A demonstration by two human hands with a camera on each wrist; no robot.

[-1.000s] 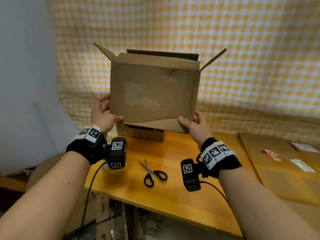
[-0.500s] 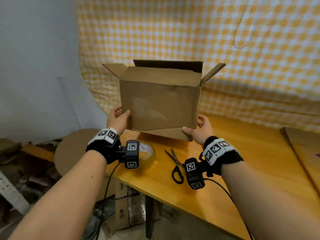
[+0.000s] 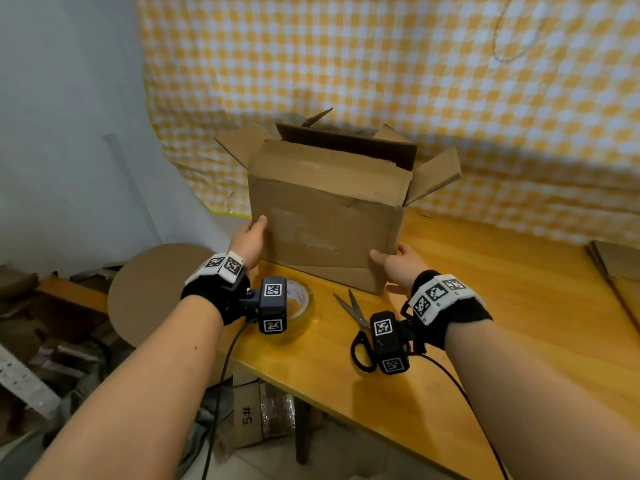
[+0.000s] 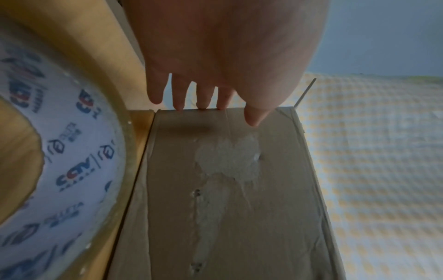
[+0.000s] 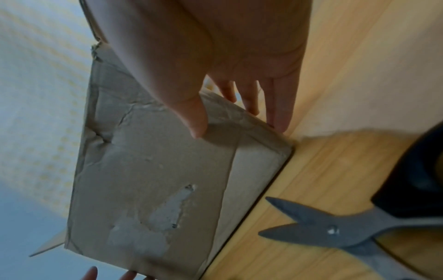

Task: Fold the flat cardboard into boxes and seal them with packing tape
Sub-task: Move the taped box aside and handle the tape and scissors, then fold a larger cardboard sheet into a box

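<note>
**Box upright on table, a hand on each end**

Hidden/unclear: box (image 3: pixel 325 233) interior is dark, bottom not visible from the head view. L hand (image 3: pixel 250 242) fingers go round the box's left end, out of sight in the head view; only thumb shows on the front face. L wrist view shows those fingers (image 4: pixel 178 94) straight, tips over the box edge, thumb lying on the front panel. R hand (image 3: pixel 398 268) likewise: thumb on front face near the lower right corner, fingers (image 5: pixel 279 106) straight along the right end. Neither hand curls round anything; both spread flat vs. the cardboard. Tape roll (image 3: pixel 299 299) half covered by the L wrist camera. Scissors (image 3: pixel 356 317) partly behind the R wrist camera, handles cut off. Flat cardboard (image 3: pixel 616 261) stack clipped by the frame's right edge.

Edges/room: box stands on the wooden table (image 3: pixel 519 306) near its left end, top flaps open. Tape sits just beside the box's front left corner, scissors just in front, blades open. Checked cloth (image 3: pixel 450 81) hangs close behind. Bare tabletop lies to the box's right, up to the flat stack.
</note>
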